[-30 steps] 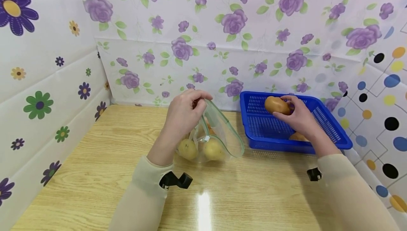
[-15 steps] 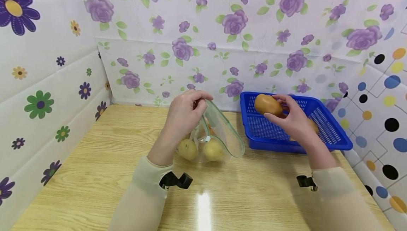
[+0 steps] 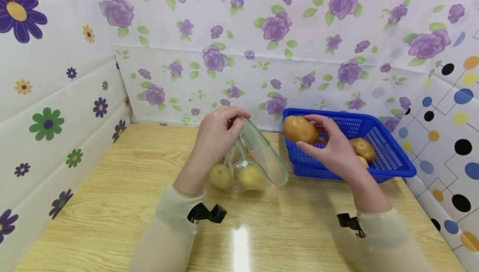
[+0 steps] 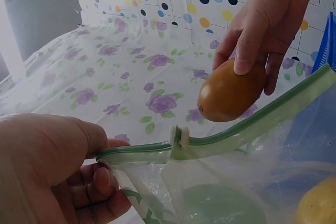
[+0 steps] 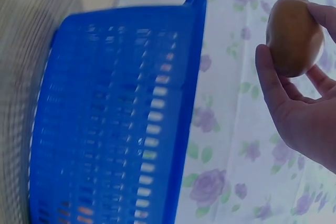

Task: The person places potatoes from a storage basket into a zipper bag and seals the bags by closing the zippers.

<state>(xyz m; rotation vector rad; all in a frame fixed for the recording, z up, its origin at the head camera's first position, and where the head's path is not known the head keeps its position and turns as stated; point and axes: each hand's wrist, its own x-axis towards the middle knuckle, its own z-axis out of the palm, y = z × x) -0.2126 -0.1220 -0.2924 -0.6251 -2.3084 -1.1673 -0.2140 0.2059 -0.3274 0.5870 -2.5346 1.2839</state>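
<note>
Where the left hand (image 3: pixel 220 130) pinches: centre of the head view, thumb and fingers clamped on the green edge of a clear bag (image 3: pixel 269 155), as in both earlier frames
Yellow rounds (image 3: pixel 251 176): two, side by side inside the bag, just below the middle of the frame, unmoved, with the bag's base on the wooden table (image 3: pixel 112 205)
Brown potato (image 3: pixel 299 129): right of centre, over the left end of a blue basket (image 3: pixel 310 170) in the head view, apart from the bag's edge in the left wrist view; a second ago it was farther right, over the basket's middle
Right hand (image 3: pixel 333 147): thumb and fingers clamped round that potato from its right side, well apart from the other hand, shifted leftward since the earlier frames
Basket potatoes (image 3: pixel 363 149): two, right of the frame, more exposed now, the basket itself where it was
</note>
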